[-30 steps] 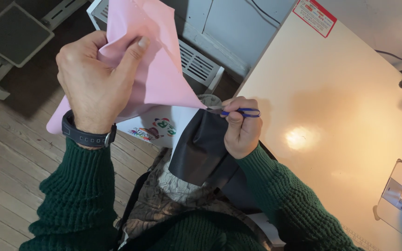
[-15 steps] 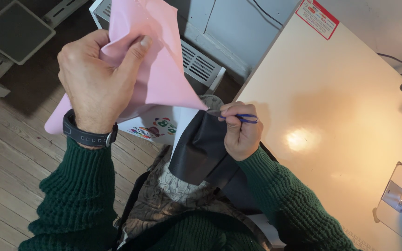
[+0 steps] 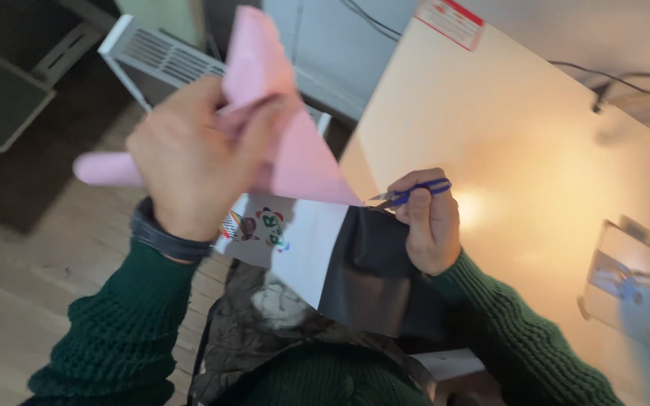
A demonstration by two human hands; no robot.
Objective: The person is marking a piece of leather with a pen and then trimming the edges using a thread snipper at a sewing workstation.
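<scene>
Warm lamplight pools on the pale cream surface at the right, with wooden floor and a white slatted rack beyond on the left. Left hand is clamped on the raised pink fabric piece, while the right hand is closed around small blue-handled thread snips, tips at the pink corner above the black fabric on the lap. Keeping the pink fabric taut and nipping only close to the edge seems the careful way.
</scene>
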